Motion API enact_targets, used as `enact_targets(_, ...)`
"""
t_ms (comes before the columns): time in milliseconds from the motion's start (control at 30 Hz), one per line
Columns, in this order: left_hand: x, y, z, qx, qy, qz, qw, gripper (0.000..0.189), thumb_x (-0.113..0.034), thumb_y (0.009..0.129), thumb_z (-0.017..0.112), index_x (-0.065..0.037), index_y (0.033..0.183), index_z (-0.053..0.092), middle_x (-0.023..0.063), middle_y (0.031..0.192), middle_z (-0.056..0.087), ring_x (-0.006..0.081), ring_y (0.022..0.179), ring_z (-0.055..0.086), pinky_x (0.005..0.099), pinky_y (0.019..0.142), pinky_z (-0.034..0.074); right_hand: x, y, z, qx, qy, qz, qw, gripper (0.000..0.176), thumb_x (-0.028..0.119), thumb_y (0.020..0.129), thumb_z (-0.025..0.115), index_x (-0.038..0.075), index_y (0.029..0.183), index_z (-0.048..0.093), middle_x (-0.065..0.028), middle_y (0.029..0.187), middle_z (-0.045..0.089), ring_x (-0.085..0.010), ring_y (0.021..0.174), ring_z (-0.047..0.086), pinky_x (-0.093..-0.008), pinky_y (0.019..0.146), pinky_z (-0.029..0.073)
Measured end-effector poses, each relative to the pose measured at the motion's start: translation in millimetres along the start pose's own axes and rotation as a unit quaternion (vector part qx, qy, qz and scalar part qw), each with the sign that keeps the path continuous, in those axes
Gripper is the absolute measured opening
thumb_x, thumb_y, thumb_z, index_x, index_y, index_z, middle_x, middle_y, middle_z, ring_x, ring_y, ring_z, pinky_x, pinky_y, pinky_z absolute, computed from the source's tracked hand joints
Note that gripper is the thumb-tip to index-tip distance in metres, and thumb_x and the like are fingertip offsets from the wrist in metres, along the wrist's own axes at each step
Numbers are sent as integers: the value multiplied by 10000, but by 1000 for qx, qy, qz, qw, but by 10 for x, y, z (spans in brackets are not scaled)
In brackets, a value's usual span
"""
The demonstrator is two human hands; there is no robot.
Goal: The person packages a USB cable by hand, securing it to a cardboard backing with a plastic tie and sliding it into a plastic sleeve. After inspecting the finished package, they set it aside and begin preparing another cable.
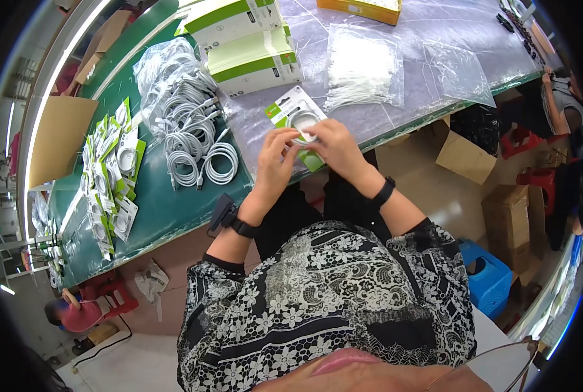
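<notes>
A white and green packaging card (293, 101) lies at the near edge of the grey tabletop, with a coiled white cable (302, 118) on it. My left hand (277, 160) is closed at the coil's left side, thumb and fingers pinched together. From the right, my right hand (336, 149) pinches the same coil, its fingertips almost meeting the left ones. The fingers cover the lower part of the coil and some of the card. Whether a thin tie is between the fingertips is too small to tell.
Bundled white cables (193, 124) and a pile of carded cables (108, 176) lie on the green mat to the left. Green-white boxes (255, 62) stand ahead. A bag of white zip ties (363, 65) and a flat plastic bag (461, 72) lie to the right.
</notes>
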State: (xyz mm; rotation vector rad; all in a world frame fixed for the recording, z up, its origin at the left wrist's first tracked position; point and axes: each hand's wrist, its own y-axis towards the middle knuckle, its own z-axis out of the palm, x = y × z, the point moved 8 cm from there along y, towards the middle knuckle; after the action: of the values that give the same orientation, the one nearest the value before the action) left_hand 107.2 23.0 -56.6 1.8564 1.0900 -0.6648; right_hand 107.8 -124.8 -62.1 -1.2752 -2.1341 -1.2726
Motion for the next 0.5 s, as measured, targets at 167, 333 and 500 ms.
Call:
enact_targets(167,155,-15,23,-26,16,-45,999,197,31,812,627,-20,997,582,112,1049,534,182,772,563,278,629,478,-468,88,-350,-109,127,130,977,193,-34,809,608,26,990,632,-92,871,601,-241,784,582,-303,695,482)
enact_targets(333,37,-30,180,46,81,24,995,130,11,803,642,-22,924,609,124,996,561,232,763,580,309,639,483,-321,157,-280,-67,91,29,993,148,-42,829,579,13,956,631,-115,883,615,-257,824,592,-313,731,479)
enact_targets(500,-62,76,301,78,135,57,986,115,-66,814,648,-50,911,590,109,997,566,308,726,618,377,594,496,-476,121,-113,-48,184,107,976,186,-67,818,573,34,957,644,-85,896,623,-218,833,590,-284,730,478)
